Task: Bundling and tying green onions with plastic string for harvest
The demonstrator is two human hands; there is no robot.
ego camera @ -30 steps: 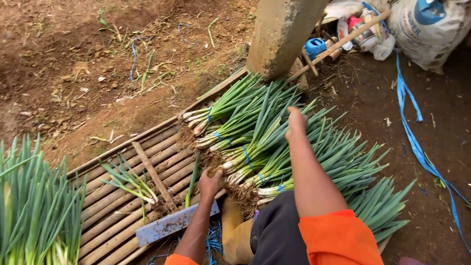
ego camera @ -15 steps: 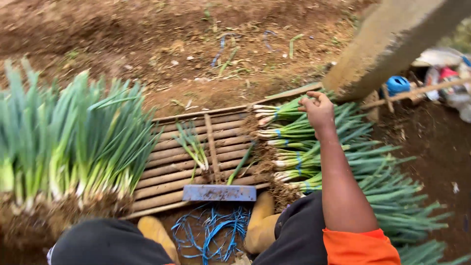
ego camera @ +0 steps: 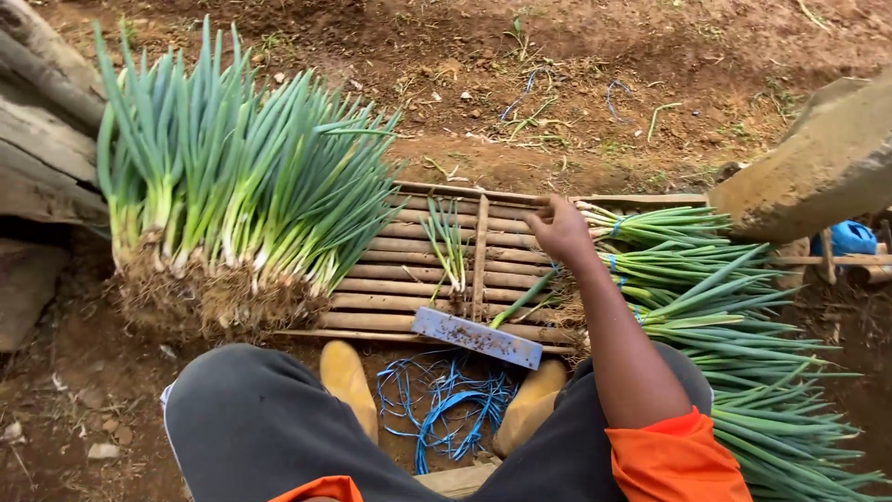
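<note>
right hand [ego camera: 560, 229]: loosely curled, holding nothing, beside tied scallion bundles [ego camera: 688, 270] | left hand: unseen | bamboo rack [ego camera: 400, 279]: few loose scallions [ego camera: 448, 244]

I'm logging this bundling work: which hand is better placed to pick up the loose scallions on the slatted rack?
Right. The right hand hovers over the rack, beside the loose scallions. The left hand is out of view.

The right hand [ego camera: 560, 228] is pulling back from the tied bundles of green onions [ego camera: 692, 279], now hovering over the right end of the slatted bamboo rack [ego camera: 409, 270], fingers curled and empty. The view is swinging left, bringing the big loose pile of green onions [ego camera: 242, 204] fully into sight and pushing the concrete post [ego camera: 818, 167] toward the right edge.
</note>
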